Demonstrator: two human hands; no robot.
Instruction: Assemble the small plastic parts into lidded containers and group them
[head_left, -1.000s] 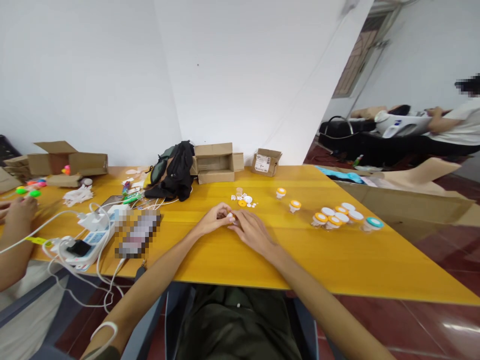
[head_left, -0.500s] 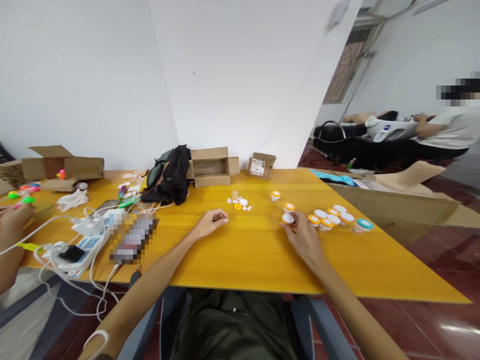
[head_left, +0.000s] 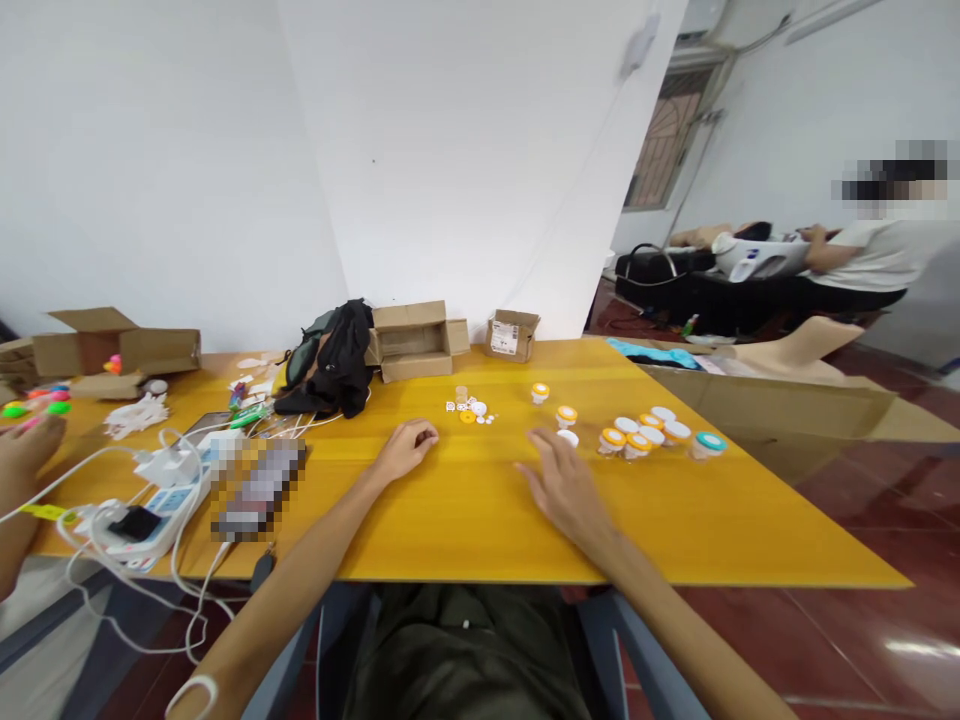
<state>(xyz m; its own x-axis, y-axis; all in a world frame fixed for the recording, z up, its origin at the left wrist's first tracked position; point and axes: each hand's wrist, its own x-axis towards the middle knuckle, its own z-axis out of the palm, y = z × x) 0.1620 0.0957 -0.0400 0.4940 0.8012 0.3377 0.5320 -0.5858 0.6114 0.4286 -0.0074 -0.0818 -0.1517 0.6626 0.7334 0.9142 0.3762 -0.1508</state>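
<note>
My right hand [head_left: 562, 485] is open over the table, fingers spread, with nothing in it. Just beyond its fingertips stands a small jar with a white lid [head_left: 568, 438], partly hidden by the hand. Loosely curled and holding nothing I can see, my left hand [head_left: 407, 448] rests on the table left of some small parts. Those parts include a clear cup [head_left: 461, 394], an orange disc [head_left: 467, 417] and several white discs [head_left: 479, 409]. Orange-lidded jars [head_left: 566, 414] stand farther back, and a group of white- and orange-lidded jars [head_left: 626, 427] is to the right, beside a teal-lidded jar [head_left: 709, 443].
Cardboard boxes [head_left: 411, 345] and a black bag [head_left: 330, 370] line the wall side. At left lie a power strip [head_left: 161, 510] with tangled cables and a phone [head_left: 259, 490]. Another person's hand [head_left: 30, 445] holds colourful pieces there. A person [head_left: 862, 250] sits at far right.
My right hand has let go of the white-lidded jar and drawn back toward me, its fingers spreading. My left hand has stayed nearly in place. The whole view has shifted slightly.
</note>
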